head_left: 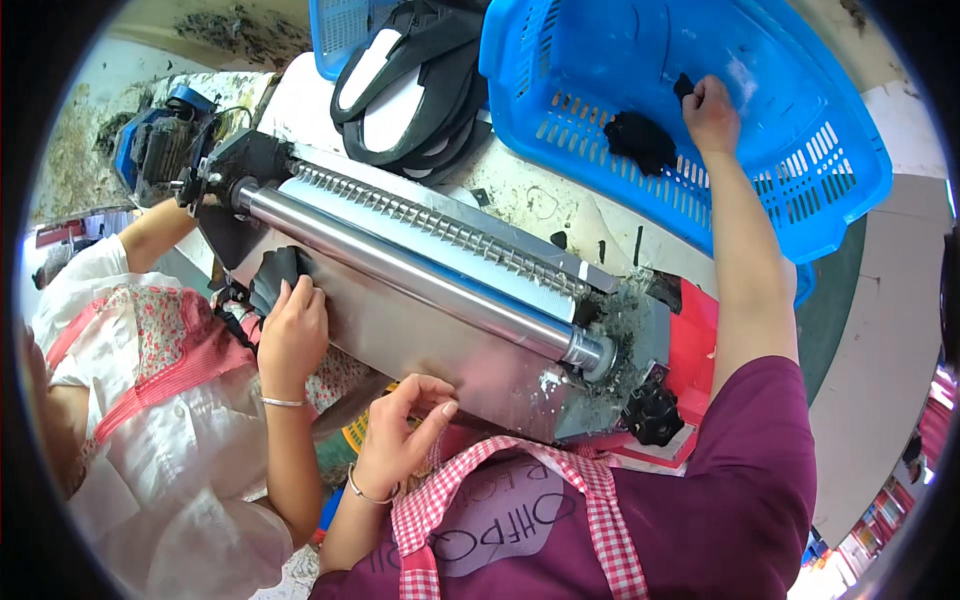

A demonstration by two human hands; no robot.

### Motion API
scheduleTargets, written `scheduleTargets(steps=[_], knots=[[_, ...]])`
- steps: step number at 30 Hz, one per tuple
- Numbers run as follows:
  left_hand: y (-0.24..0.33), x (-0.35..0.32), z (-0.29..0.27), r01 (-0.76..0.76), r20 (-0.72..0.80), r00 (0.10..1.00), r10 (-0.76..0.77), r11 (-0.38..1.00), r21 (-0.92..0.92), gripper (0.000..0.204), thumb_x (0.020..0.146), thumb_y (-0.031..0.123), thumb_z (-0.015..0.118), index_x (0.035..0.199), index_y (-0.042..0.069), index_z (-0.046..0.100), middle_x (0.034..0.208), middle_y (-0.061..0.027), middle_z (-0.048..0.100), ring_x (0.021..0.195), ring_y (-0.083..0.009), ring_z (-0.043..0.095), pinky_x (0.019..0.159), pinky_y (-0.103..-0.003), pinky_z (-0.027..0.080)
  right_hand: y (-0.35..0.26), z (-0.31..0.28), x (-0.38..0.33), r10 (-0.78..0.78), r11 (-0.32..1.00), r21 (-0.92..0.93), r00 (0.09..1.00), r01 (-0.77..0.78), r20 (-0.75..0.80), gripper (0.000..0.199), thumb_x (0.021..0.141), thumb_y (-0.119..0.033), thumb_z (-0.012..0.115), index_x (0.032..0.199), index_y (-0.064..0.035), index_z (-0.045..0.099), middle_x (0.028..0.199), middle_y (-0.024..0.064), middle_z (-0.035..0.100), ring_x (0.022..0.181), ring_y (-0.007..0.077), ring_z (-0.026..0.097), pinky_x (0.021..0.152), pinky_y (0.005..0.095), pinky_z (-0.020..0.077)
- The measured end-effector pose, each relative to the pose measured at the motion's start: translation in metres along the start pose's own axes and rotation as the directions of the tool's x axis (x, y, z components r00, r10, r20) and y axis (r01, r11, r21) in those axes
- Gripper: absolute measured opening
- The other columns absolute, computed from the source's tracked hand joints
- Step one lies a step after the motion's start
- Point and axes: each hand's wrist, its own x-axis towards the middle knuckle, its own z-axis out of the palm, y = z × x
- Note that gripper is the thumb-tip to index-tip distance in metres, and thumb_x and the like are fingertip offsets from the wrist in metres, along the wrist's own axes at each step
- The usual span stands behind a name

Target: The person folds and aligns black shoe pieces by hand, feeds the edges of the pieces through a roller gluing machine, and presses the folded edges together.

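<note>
The right hand (715, 118) pinches a small black piece (684, 86) inside the blue basket (805, 95); nearer the body and left of those fingers, a black heap (640, 143) lies in it. The left hand (400, 430), loosely curled, seems to grasp nothing, beside the roller machine (430, 273). Likely step: picking out or dropping in pieces, unclear which; next calls for a controlled pinch or release

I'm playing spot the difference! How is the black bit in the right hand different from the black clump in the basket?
The bit looks smaller than the clump. The bit is pinched in the right hand, while the clump lies in the basket with no hand on it. Both are black.
</note>
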Motion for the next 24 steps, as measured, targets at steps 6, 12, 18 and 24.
scheduleTargets(steps=[6,12,18,24], knots=[[-0.005,-0.023,0.005,-0.052,-0.02,0.998,0.053,0.998,0.036,0.018,0.088,0.01,0.068,0.101,-0.002,0.063,0.086,-0.0108,0.07,0.078,-0.0153,0.068,0.073,-0.028,0.054,-0.042,0.015,-0.027,-0.091,0.984,-0.097,0.88,0.153,0.466,0.039,0.077,-0.019,0.066,0.114,-0.0089,0.057,0.107,0.0185,0.064,0.102,0.04,0.062,0.086,0.0487,0.0507],[-0.032,-0.058,0.001,0.006,-0.067,0.998,-0.01,0.998,-0.067,0.017,0.09,0.008,0.066,0.102,-0.002,0.061,0.087,-0.0054,0.067,0.082,-0.0102,0.063,0.077,-0.026,0.051,-0.033,-0.012,-0.021,-0.15,0.984,0.15,0.887,0.093,0.437,0.053,0.075,-0.039,0.077,0.114,-0.0049,0.067,0.104,0.0192,0.07,0.092,0.0338,0.067,0.083,0.0397,0.0525],[-0.117,-0.066,0.002,0.039,-0.073,0.996,-0.055,0.979,-0.2,0.019,0.091,0.01,0.065,0.104,-0.002,0.059,0.088,-0.0021,0.064,0.079,-0.0074,0.06,0.072,-0.023,0.05,-0.057,-0.218,-0.116,-0.029,0.811,0.562,0.948,-0.164,0.318,0.022,0.091,-0.015,0.068,0.11,-0.004,0.072,0.091,0.0017,0.071,0.083,0.0092,0.063,0.072,0.0213,0.0474],[-0.178,-0.032,0.026,0.041,0.161,0.987,-0.019,0.99,-0.132,0.02,0.091,0.013,0.065,0.104,-0.002,0.061,0.088,-0.0048,0.067,0.08,-0.0102,0.063,0.073,-0.025,0.052,-0.108,-0.334,-0.321,0.22,0.643,0.65,0.91,-0.405,0.35,0.024,0.096,-0.007,0.056,0.115,0.0,0.068,0.089,0.0071,0.073,0.075,0.0091,0.062,0.071,0.0247,0.0503]])
